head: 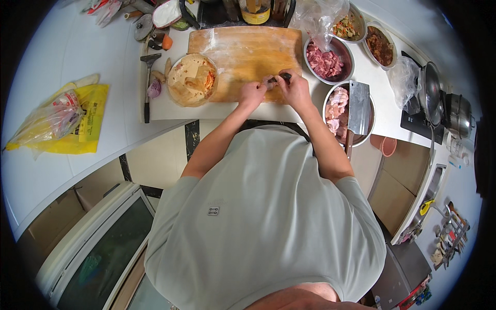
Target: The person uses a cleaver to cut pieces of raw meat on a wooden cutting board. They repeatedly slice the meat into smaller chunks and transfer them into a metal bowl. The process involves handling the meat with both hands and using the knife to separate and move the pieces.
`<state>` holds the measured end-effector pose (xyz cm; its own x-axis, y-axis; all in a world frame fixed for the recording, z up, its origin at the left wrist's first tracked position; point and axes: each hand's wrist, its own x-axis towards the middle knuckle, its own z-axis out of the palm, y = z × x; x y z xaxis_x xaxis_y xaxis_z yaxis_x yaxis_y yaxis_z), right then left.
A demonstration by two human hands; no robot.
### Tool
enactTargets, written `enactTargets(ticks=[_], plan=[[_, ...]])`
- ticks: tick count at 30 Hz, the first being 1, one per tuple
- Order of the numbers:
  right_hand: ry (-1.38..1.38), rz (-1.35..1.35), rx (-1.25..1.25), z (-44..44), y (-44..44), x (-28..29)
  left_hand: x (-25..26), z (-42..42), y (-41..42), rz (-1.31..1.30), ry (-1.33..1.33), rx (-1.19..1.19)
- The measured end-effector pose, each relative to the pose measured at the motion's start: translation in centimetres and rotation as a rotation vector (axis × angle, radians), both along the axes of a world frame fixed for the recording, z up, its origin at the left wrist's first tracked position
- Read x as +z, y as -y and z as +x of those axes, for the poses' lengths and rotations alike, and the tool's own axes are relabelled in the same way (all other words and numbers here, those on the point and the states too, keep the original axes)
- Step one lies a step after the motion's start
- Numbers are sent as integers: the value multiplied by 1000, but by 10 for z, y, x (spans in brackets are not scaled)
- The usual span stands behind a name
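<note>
Over the lower right of the floury wooden cutting board (248, 50), my right hand (295, 90) is closed around a small tool with a dark handle (285, 76). My left hand (253, 94) pinches a small pale piece (269, 82) against the tool's front end; what the piece is cannot be told. A round dish of flatbread pieces and reddish shreds (192, 79) overlaps the board's left edge. To the right, a metal bowl holds raw red meat (323, 64). Below it, a cleaver (359, 108) lies across a second metal bowl with raw pale-pink meat (336, 110).
A scraper with a long black handle (147, 89) and a cut red onion (154, 88) lie at the left. Bowls of chopped vegetables (346, 28) and brown food (379, 45) stand back right, near a lidded pan (431, 93). A yellow plastic bag (93, 120) lies far left.
</note>
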<state>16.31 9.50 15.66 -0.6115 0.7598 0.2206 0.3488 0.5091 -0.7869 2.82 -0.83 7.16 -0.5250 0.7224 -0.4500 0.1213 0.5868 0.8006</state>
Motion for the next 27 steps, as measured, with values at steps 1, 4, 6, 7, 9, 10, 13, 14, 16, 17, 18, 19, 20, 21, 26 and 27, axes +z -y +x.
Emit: enactTargets(ticks=[1,4,6,7,9,10,13,14,16,17,18,19,20,21,26,27], plan=[[-10,-7,-18,-3,-2,11,4,-2,1,-7,-27,-21],[-50,-49,-78,1,-4,40,15,-1,0,-3,-174,-69],[-28,5,-29,-1,-7,8,23,4,-4,11,-279,-118],[-21,32,1,-6,-7,4,26,5,-4,14,-329,-143],[-21,14,-33,-8,-15,18,27,3,-7,50,-418,-169],[-11,-18,-50,-7,-11,38,23,5,-3,73,-449,-177],[5,2,-42,-3,-8,35,19,11,-2,73,-535,-236],[15,12,-34,-3,-8,14,22,13,-4,78,-557,-266],[62,-6,-29,-7,-11,20,25,12,-6,61,-603,-299],[39,1,-30,-6,-13,26,27,12,-6,43,-620,-314],[21,2,-36,-4,-11,38,28,15,-4,22,-630,-335],[3,3,-42,-2,-9,44,28,16,-3,38,-624,-322],[10,21,-31,-4,-7,36,29,16,-2,55,-618,-308],[25,34,-32,-1,-7,24,31,18,-3,79,-610,-302],[12,-14,-67,8,-2,40,23,13,1,34,-586,-264],[13,-28,-86,12,-3,44,22,13,-1,52,-559,-247]])
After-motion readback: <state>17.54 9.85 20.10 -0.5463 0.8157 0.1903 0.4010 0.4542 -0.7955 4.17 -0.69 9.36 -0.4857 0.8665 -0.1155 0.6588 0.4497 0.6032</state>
